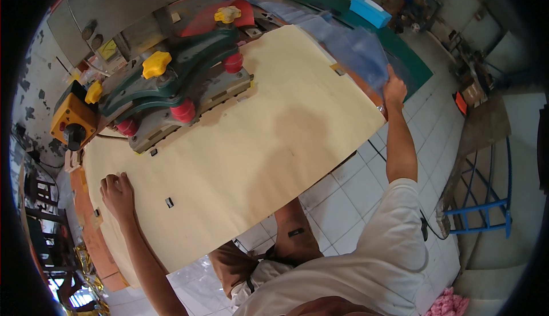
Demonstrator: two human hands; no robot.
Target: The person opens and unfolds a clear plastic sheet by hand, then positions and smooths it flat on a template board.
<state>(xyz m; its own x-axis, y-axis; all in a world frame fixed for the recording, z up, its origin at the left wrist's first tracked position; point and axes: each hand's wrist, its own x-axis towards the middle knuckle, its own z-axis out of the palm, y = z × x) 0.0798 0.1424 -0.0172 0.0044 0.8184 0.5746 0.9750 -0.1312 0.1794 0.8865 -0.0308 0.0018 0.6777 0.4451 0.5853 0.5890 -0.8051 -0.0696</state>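
Observation:
A large cream sheet (240, 150) lies across the table beneath a green clamping machine head (171, 82) with yellow star knobs and red cylindrical pads. My left hand (118, 197) rests on the sheet near its left edge, fingers bent and slightly apart, with nothing visible in them. Small dark pieces, one of them a black block (169, 203), sit on the sheet to the right of that hand. At the table's right edge my right hand (394, 91) grips the edge of a bluish clear plastic film (357, 50), its index finger extended along it. The film's gripped part is partly hidden.
An orange control box (73, 122) with a black knob stands at the left. On the green surface (417, 67) at the back right is a blue box (370, 12). A blue metal frame (483, 213) stands on the tiled floor (343, 173) at the right.

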